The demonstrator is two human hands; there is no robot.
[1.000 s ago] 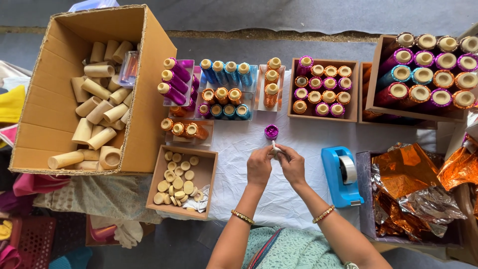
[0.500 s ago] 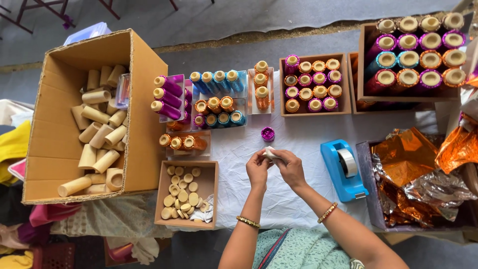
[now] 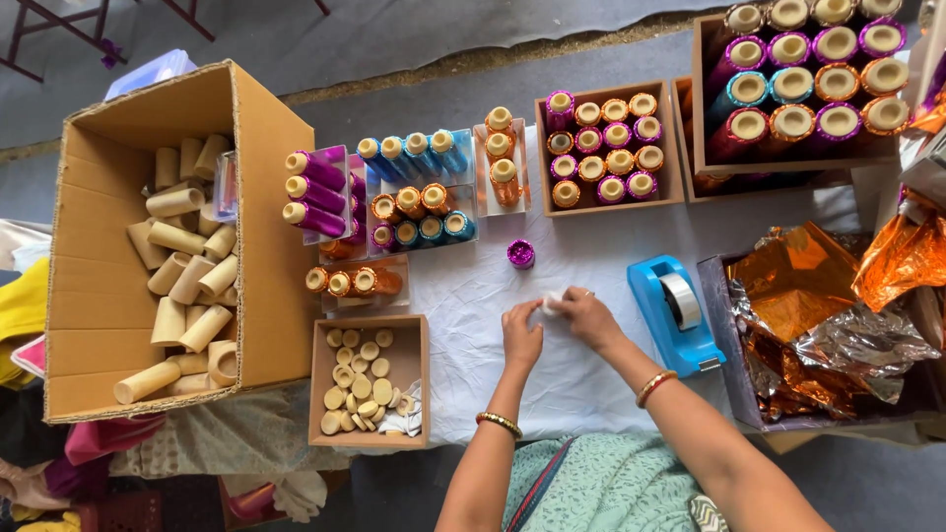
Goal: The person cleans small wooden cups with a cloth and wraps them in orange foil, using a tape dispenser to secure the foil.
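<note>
My left hand (image 3: 520, 335) and my right hand (image 3: 583, 317) meet over the white cloth (image 3: 591, 379), fingertips together on a small white scrap (image 3: 550, 304). The scrap is mostly hidden by the fingers. A small purple foil-wrapped spool (image 3: 520, 253) stands upright on the cloth just beyond my hands, apart from them. A blue tape dispenser (image 3: 674, 313) lies right beside my right hand.
A big cardboard box of bare tubes (image 3: 177, 246) stands at the left. A small box of round discs (image 3: 367, 382) sits near my left hand. Trays of wrapped spools (image 3: 606, 148) line the back. Crumpled orange and silver foil (image 3: 818, 315) fills a box at right.
The purple spool, held up in my fingers a second ago, now stands alone on the cloth. Both hands have drawn back towards me, closing on a small white scrap.
</note>
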